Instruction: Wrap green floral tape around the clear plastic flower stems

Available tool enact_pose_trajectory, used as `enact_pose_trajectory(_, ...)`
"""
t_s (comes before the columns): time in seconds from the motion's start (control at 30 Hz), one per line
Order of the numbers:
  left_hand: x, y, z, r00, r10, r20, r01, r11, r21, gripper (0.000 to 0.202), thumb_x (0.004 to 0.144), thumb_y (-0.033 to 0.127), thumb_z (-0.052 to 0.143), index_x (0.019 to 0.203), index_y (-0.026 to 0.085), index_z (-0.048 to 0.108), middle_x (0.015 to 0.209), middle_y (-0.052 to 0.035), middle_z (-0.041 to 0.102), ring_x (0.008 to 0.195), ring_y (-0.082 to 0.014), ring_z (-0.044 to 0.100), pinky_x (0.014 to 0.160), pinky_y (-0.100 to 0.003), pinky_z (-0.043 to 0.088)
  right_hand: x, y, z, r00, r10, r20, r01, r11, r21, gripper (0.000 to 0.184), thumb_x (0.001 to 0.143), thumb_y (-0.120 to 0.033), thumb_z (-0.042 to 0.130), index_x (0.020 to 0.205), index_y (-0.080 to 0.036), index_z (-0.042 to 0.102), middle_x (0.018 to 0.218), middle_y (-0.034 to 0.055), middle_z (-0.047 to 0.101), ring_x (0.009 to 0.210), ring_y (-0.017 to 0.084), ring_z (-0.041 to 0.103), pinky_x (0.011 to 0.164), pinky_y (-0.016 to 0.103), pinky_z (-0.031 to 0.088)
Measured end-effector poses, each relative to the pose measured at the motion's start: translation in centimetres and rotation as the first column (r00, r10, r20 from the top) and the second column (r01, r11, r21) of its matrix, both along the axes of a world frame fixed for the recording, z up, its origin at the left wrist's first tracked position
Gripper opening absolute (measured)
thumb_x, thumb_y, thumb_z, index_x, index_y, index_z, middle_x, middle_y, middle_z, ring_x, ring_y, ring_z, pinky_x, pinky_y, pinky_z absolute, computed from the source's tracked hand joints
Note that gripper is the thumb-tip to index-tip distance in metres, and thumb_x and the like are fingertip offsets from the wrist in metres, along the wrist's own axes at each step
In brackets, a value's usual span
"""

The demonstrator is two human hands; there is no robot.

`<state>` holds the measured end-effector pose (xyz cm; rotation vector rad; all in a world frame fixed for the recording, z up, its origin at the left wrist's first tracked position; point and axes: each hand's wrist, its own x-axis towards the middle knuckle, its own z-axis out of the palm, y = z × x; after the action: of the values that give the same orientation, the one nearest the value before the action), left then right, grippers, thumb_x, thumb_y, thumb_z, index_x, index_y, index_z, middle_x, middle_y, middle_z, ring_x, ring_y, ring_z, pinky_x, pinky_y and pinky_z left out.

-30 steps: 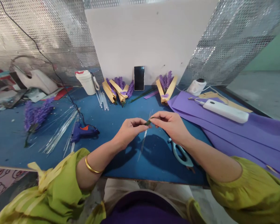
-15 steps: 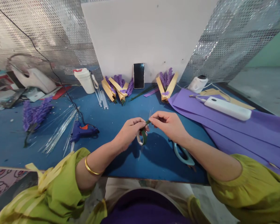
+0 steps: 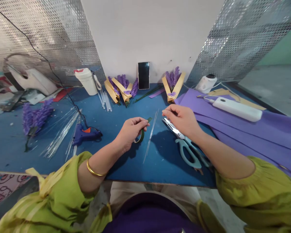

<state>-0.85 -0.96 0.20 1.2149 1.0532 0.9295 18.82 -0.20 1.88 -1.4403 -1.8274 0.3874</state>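
My left hand (image 3: 130, 131) is closed on a small roll of green tape (image 3: 140, 137), with the tape's loose end sticking out past my fingertips. A few thin clear wires (image 3: 150, 136) lie on the blue table (image 3: 116, 155) just to the right of it. My right hand (image 3: 181, 118) hovers over the silver blades of a pair of teal-handled scissors (image 3: 186, 147). Its fingers are curled and pinched together, and nothing shows between them.
A blue glue gun (image 3: 83, 134) and a fan of clear wires (image 3: 60, 136) lie at left, beside purple flower sprigs (image 3: 35, 117). Purple foam sheets (image 3: 244, 129) with a white power bank (image 3: 237, 108) cover the right. A phone (image 3: 143, 75), wrapped bouquets (image 3: 121, 90) and a white jar (image 3: 86, 81) stand at the back.
My hands have parted: the right one let go of the tape end and moved right over the scissors. The left hand keeps the tape roll, now lower near the table.
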Motion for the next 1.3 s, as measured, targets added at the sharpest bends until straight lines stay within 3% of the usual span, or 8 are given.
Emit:
enact_pose_trajectory(0.07,-0.1,0.3,-0.2,0.997,0.036,0.064,-0.033,0.999,-0.043,0.022,0.079,0.034,0.063,0.072,0.013,0.063,0.060,0.0040,0.052,0.038,-0.0001,0.030,0.038,-0.017,0.017,0.6,0.3,0.3,0.962,0.169,0.214,-0.166,0.986,-0.035,0.023,0.085,-0.034,0.056,0.073,-0.018,0.067,0.069,0.0004,0.065,0.063,0.013,0.054,0.059,0.025,0.034)
enact_pose_trajectory(0.13,-0.1,0.5,-0.3,0.991,0.069,0.117,-0.057,0.993,-0.099,0.020,0.080,0.031,0.063,0.073,0.013,0.063,0.060,0.0041,0.052,0.037,0.0003,0.029,0.036,-0.017,0.016,1.0,0.4,0.4,0.830,0.392,0.396,-0.338,0.919,-0.203,0.014,0.083,-0.029,0.059,0.077,-0.021,0.069,0.077,-0.0006,0.068,0.071,0.013,0.059,0.062,0.025,0.035)
enact_pose_trajectory(0.2,-0.1,0.5,-0.2,0.984,0.094,0.151,-0.069,0.984,-0.161,0.018,0.080,0.029,0.063,0.073,0.012,0.063,0.060,0.0043,0.051,0.036,0.0004,0.029,0.035,-0.017,0.016,1.3,0.5,0.2,0.693,0.458,0.557,-0.332,0.888,-0.317,0.010,0.081,-0.023,0.059,0.079,-0.022,0.069,0.079,-0.0009,0.070,0.072,0.014,0.060,0.062,0.026,0.033)
enact_pose_trajectory(0.33,0.0,0.6,0.0,0.973,0.131,0.192,-0.081,0.965,-0.248,0.019,0.082,0.027,0.063,0.071,0.011,0.062,0.058,0.0038,0.051,0.036,0.0006,0.031,0.035,-0.015,0.017,1.1,0.7,-1.0,0.576,0.260,0.775,-0.247,0.959,-0.139,0.015,0.085,-0.020,0.053,0.080,-0.018,0.068,0.078,0.0039,0.068,0.071,0.017,0.061,0.068,0.030,0.032)
enact_pose_trajectory(0.5,-0.1,0.6,-0.2,0.965,0.142,0.220,-0.079,0.959,-0.272,0.026,0.081,0.035,0.065,0.072,0.011,0.064,0.057,0.0033,0.052,0.036,0.0002,0.032,0.035,-0.015,0.019,0.1,0.8,-2.3,0.541,0.361,0.759,-0.528,0.849,-0.026,0.026,0.092,-0.021,0.047,0.110,-0.019,0.065,0.101,0.0096,0.066,0.084,0.017,0.060,0.071,0.030,0.031)
enact_pose_trajectory(0.63,-0.1,0.6,-0.1,0.965,0.149,0.214,-0.088,0.958,-0.272,0.027,0.081,0.036,0.066,0.072,0.011,0.064,0.058,0.0034,0.053,0.036,0.0007,0.031,0.035,-0.015,0.018,-0.1,0.8,-2.6,0.426,0.366,0.828,-0.602,0.797,-0.042,0.024,0.093,-0.019,0.044,0.090,-0.015,0.067,0.084,0.0086,0.064,0.074,0.016,0.055,0.069,0.031,0.030)
enact_pose_trajectory(0.9,-0.1,0.7,-0.3,0.967,0.152,0.206,-0.092,0.957,-0.274,0.028,0.081,0.037,0.065,0.073,0.011,0.064,0.058,0.0035,0.051,0.037,0.0006,0.031,0.034,-0.015,0.019,-0.4,-0.3,-1.6,0.244,0.221,0.944,-0.595,0.803,-0.034,0.016,0.087,-0.011,0.048,0.078,-0.014,0.061,0.075,0.0071,0.059,0.066,0.018,0.053,0.065,0.033,0.028)
enact_pose_trajectory(1.3,-0.4,0.9,0.4,0.929,0.162,0.333,-0.023,0.923,-0.384,0.048,0.092,0.049,0.043,0.076,0.010,0.065,0.062,-0.0018,0.056,0.039,-0.0023,0.041,0.035,-0.015,0.029,-0.2,-0.5,-1.4,0.255,0.238,0.937,-0.537,0.841,-0.068,0.014,0.083,-0.007,0.050,0.075,-0.014,0.059,0.074,0.0074,0.060,0.062,0.017,0.053,0.065,0.032,0.030)
